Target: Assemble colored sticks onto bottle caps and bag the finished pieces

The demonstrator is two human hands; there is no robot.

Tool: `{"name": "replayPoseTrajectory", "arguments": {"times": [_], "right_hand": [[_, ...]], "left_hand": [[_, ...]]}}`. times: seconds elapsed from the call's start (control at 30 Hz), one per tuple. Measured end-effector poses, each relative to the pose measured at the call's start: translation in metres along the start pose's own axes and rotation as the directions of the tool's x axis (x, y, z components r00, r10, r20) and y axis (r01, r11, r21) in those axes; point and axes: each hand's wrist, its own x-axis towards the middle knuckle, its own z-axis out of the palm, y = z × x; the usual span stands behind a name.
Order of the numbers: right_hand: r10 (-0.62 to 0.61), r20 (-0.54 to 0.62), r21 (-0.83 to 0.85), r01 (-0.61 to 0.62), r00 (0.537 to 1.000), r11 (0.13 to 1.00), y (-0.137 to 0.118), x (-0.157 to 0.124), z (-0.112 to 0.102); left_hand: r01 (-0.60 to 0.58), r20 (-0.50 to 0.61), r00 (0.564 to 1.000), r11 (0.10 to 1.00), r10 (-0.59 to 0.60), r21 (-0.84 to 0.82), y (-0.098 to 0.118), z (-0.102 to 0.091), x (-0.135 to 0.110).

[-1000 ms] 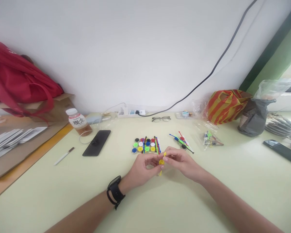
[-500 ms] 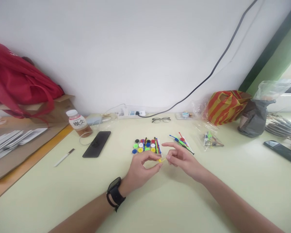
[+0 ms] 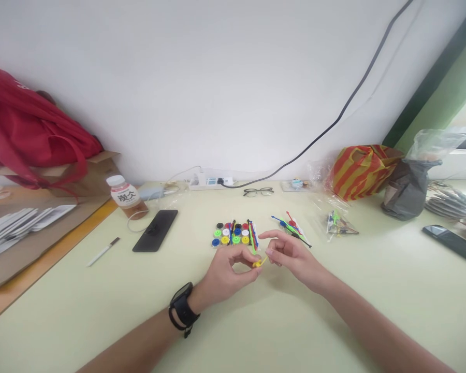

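Observation:
My left hand (image 3: 226, 273), with a black watch on its wrist, pinches a small yellow plastic piece (image 3: 259, 262) between thumb and fingers just above the pale green table (image 3: 279, 331). My right hand (image 3: 291, 256) hovers close beside it with the index finger stretched out and the other fingers curled, holding nothing that I can see. Just behind the hands lies a packet of coloured discs and sticks (image 3: 235, 233). A loose bundle of coloured sticks (image 3: 292, 228) lies to its right.
A black phone (image 3: 155, 229), a drink bottle (image 3: 126, 197), a white pen (image 3: 102, 251), glasses (image 3: 258, 191) and a power strip (image 3: 210, 181) sit along the back. A red bag (image 3: 31, 134) is at left. A striped bag (image 3: 360, 170), a grey pouch (image 3: 407, 192) and a second phone (image 3: 450, 243) are at right.
My right hand has let go of the yellow piece and drawn slightly away with its index finger out. My left hand keeps the piece pinched and has turned it.

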Motion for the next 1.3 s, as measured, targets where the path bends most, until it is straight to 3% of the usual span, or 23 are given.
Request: {"name": "replayPoseTrajectory", "arguments": {"times": [0.23,0.43,0.63,0.7,0.8,0.87,1.1,1.3], "right_hand": [[-0.032,-0.049,-0.032,0.031,0.998,0.999,0.003,0.002,-0.004],[-0.227,-0.225,-0.307,0.152,0.948,0.940,0.012,0.003,-0.007],[-0.357,-0.148,-0.388,0.278,0.922,0.879,0.013,-0.003,-0.004],[-0.331,-0.112,-0.388,0.266,0.937,0.883,0.013,-0.004,-0.003],[-0.161,-0.034,-0.350,0.139,0.986,0.926,0.014,-0.002,-0.005],[-0.101,-0.008,-0.310,0.093,0.995,0.946,0.013,-0.001,-0.007],[-0.144,-0.017,-0.129,0.141,0.989,0.982,0.004,0.000,0.001],[-0.099,0.028,-0.176,0.102,0.995,0.979,0.007,0.001,0.002]], "left_hand": [[0.044,0.075,0.997,0.987,-0.032,-0.156,-0.003,0.003,0.000],[0.142,-0.035,0.987,0.964,-0.154,-0.225,-0.008,0.001,0.005],[0.162,-0.045,0.982,0.948,-0.181,-0.275,-0.006,-0.001,0.007],[0.163,-0.048,0.982,0.944,-0.184,-0.286,-0.005,-0.002,0.006],[0.165,-0.080,0.977,0.943,-0.195,-0.289,-0.005,-0.002,0.007],[0.166,-0.100,0.975,0.945,-0.200,-0.281,-0.005,-0.002,0.007],[0.137,-0.073,0.984,0.960,-0.159,-0.242,-0.006,-0.001,0.007],[0.150,-0.044,0.986,0.968,-0.162,-0.203,-0.009,0.000,0.004]]}}
